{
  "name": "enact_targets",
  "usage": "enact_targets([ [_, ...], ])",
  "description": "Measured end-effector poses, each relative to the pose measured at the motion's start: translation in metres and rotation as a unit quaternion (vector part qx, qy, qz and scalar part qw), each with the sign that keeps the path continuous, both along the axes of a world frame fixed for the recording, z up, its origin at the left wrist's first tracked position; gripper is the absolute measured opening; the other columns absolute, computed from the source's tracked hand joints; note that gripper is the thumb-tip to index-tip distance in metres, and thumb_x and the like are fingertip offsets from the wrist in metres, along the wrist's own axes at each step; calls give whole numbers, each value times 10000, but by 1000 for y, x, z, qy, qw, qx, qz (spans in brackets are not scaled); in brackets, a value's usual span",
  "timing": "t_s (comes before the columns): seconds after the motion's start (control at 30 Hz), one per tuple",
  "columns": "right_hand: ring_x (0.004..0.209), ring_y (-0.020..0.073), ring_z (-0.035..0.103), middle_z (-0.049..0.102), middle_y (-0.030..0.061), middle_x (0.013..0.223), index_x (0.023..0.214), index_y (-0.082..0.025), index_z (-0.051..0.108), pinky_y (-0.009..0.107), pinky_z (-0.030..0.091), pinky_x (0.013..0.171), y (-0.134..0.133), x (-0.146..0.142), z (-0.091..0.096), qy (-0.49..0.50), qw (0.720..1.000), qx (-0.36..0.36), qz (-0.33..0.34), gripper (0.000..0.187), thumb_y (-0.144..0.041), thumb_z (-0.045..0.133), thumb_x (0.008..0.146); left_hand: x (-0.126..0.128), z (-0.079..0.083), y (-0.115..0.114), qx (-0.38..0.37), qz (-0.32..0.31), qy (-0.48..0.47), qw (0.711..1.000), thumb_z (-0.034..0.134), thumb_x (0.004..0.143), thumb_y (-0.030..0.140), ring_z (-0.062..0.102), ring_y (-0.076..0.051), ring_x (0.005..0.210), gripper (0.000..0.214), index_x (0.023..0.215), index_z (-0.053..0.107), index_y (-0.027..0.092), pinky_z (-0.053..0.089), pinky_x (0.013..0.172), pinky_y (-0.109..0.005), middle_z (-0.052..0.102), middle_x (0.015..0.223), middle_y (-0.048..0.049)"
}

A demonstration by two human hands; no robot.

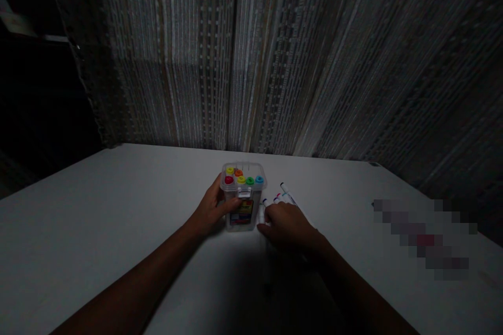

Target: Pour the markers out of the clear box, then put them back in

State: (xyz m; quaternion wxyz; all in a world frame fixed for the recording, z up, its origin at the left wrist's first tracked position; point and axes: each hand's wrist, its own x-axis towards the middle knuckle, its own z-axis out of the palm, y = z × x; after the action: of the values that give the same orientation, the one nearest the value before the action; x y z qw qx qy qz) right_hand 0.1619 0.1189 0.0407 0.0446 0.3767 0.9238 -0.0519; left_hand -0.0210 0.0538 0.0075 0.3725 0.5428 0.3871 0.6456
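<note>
A small clear plastic box [243,204] stands upright on the white table [118,209]. Several markers with coloured caps [242,176] stand inside it, and a printed label shows on its front. My left hand [214,208] is wrapped round the box's left side, thumb across the front. My right hand [285,225] lies just right of the box with its fingers curled over a few loose markers [280,196] lying on the table. Whether those fingers grip a marker is hidden by the back of the hand.
The scene is dim. A wall of striped, woven-looking panels [275,63] rises behind the table's far edge. A blurred patch [424,235] covers something at the table's right side. A dark gap [35,104] lies beyond the left corner.
</note>
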Motion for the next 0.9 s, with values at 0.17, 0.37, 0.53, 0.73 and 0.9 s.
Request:
enact_targets([
  [0.17, 910, 254, 636, 691, 141, 960, 944, -137, 668, 325, 420, 722, 8, 0, -5, 12, 998, 42, -39, 279, -312, 461, 879, 0, 0, 0, -3, 13, 2, 1000, 720, 728, 364, 605, -307, 1088, 541, 1194, 534, 163, 471, 934, -416, 649, 1189, -131],
  [0.37, 942, 237, 631, 691, 123, 983, 994, -148, 652, 314, 405, 743, 16, 3, -9, 34, 995, 66, -73, 274, -278, 431, 899, 0, 0, 0, 2, 6, 5, 1000, 714, 732, 356, 615, -305, 1064, 544, 1203, 525, 161, 482, 925, -431, 651, 1175, -135],
  [0.53, 963, 232, 620, 689, 113, 1011, 1024, -157, 641, 309, 392, 754, 25, 9, -9, 60, 991, 75, -94, 270, -290, 451, 887, 0, 0, 0, 1, 9, 9, 1000, 709, 736, 365, 608, -308, 1077, 546, 1209, 526, 166, 477, 936, -432, 648, 1181, -135],
  [0.73, 949, 235, 619, 690, 116, 996, 1005, -158, 645, 308, 389, 739, 28, 12, -5, 48, 991, 67, -107, 274, -300, 446, 881, -1, -1, 0, 3, 6, 9, 1000, 707, 740, 357, 613, -305, 1074, 550, 1224, 524, 173, 471, 941, -430, 652, 1179, -130],
  [0.9, 941, 239, 621, 688, 120, 983, 1036, -164, 638, 316, 396, 745, 25, 10, -3, 37, 994, 56, -91, 326, -383, 452, 883, 0, 0, -1, -10, 11, -5, 1000, 725, 720, 341, 620, -312, 1060, 550, 1210, 540, 173, 482, 916, -430, 665, 1155, -129],
])
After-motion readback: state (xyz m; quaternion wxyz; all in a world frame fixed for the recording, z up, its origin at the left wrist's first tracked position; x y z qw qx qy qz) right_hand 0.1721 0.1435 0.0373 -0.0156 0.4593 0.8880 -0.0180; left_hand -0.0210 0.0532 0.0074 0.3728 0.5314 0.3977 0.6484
